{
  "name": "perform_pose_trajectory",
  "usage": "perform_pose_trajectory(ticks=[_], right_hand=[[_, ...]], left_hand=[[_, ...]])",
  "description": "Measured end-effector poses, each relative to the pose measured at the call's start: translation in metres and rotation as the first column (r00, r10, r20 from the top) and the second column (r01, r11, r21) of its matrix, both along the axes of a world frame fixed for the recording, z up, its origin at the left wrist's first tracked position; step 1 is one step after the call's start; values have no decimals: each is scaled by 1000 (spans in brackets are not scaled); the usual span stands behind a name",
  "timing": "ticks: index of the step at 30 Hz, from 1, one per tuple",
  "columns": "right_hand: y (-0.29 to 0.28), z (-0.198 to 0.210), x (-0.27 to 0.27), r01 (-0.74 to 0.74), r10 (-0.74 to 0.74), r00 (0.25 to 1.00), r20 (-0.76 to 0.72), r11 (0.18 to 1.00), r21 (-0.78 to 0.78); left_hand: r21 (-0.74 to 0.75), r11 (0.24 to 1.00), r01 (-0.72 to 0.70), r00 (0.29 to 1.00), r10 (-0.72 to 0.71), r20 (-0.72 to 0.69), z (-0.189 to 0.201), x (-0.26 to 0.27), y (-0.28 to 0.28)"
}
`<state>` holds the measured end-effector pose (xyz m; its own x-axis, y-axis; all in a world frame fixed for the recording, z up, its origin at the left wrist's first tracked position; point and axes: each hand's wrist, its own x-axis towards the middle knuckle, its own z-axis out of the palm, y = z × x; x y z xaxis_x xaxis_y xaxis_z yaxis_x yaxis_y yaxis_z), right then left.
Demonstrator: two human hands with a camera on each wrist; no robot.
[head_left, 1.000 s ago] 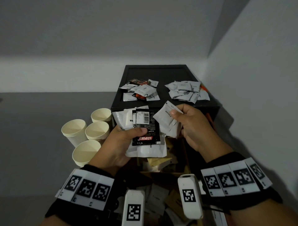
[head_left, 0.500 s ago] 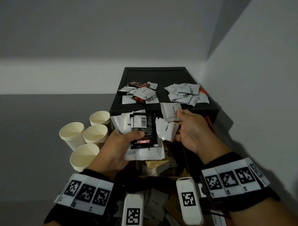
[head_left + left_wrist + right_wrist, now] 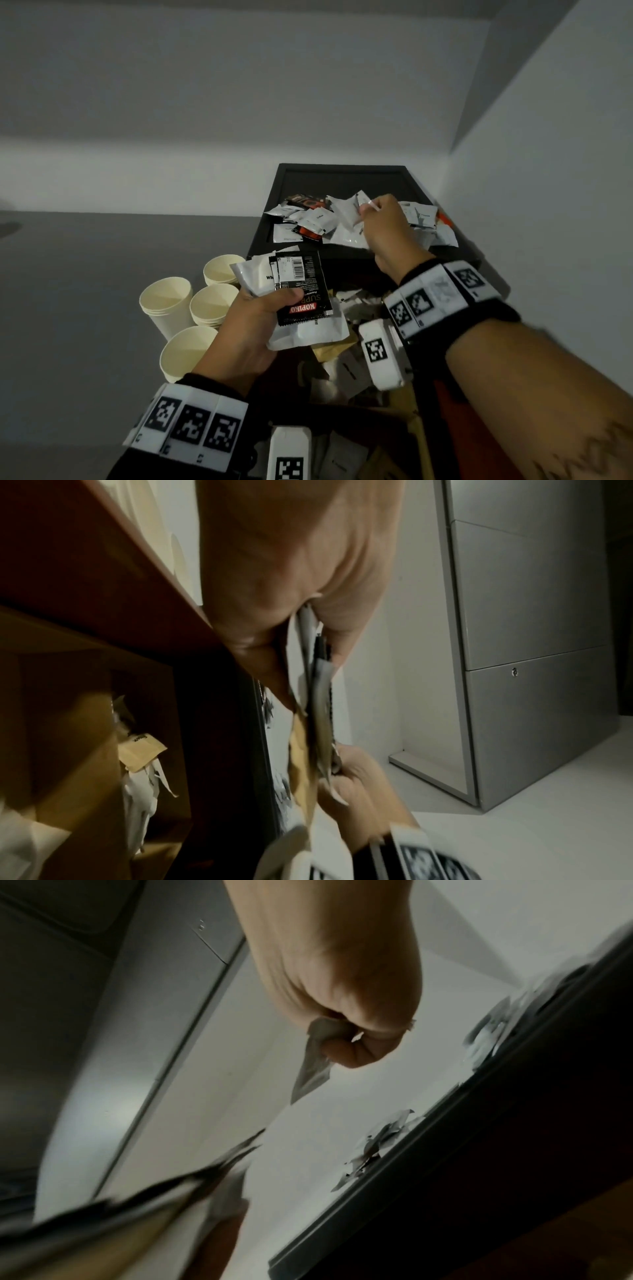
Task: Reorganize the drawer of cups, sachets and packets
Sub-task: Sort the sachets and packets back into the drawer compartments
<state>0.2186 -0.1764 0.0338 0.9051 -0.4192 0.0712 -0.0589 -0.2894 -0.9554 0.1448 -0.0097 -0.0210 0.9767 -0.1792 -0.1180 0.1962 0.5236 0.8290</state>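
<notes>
My left hand (image 3: 263, 311) grips a fanned bundle of packets (image 3: 301, 301), a black Kopiko sachet on top of white ones, over the open wooden drawer (image 3: 346, 373). The same bundle (image 3: 318, 696) shows edge-on in the left wrist view. My right hand (image 3: 383, 226) reaches over the black tray (image 3: 342, 171) and pinches white sachets (image 3: 349, 212) between thumb and fingers; the right wrist view shows one white sachet (image 3: 313, 1069) hanging from the pinch. Two heaps of sachets lie on the tray, one at the left (image 3: 301, 222), one at the right (image 3: 428, 219).
Several stacks of cream paper cups (image 3: 191, 308) stand on the grey floor left of the drawer. More white and brown packets (image 3: 342, 370) lie loose inside the drawer. A white wall (image 3: 548, 205) runs close along the right side.
My right hand has carried its white sachets up and away from the bundle to above the tray. The left hand keeps its bundle in about the same place.
</notes>
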Motion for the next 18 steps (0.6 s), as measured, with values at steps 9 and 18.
perform_pose_trajectory(ticks=[9,18], right_hand=[[13,6,76,-41,47,993,-108,998,57],[-30,11,89,34,-34,999,-7,999,-27]], left_hand=[[1,997,-82,996,82,20,11,21,2],[26,996,-86,996,86,3,12,36,5]])
